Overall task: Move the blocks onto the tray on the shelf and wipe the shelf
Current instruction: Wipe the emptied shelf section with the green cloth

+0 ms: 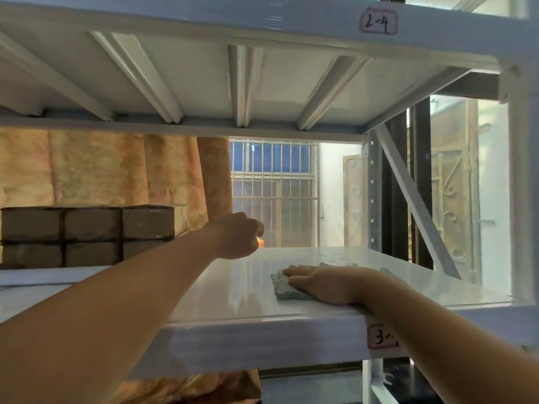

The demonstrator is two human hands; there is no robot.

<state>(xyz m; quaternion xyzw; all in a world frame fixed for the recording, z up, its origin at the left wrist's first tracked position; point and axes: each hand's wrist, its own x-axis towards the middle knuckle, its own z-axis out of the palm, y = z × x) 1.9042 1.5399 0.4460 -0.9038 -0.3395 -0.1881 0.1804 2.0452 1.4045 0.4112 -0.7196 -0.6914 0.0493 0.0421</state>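
Nearest the person runs the front edge of a glossy white shelf (233, 293), which carries a handwritten label (382, 336) that begins with a 3 and is partly hidden by the right forearm. Just past that edge, the right hand (323, 282) lies flat, palm down, with its fingers straight and close together, and presses on a green speckled cloth (284, 288). The cloth is spread on the shelf near the front and pokes out beyond the fingertips on the left. The left arm reaches farther in from the lower left. The left hand (233, 236) hangs above the middle of the shelf with its fingers curled downward. A small orange block (261, 243) shows right at its fingertips, toward the back of the shelf, but it is not clear whether the fingers actually pinch it or only sit in front of it. Farther back on the left stands a stack of brown boxes (90, 234), two rows high. Behind them hangs a patterned orange curtain (116, 167), and beside it is a barred window (274, 193). Overhead is the ribbed underside of the upper shelf (204, 77), whose tag (378, 22) reads 2-4.
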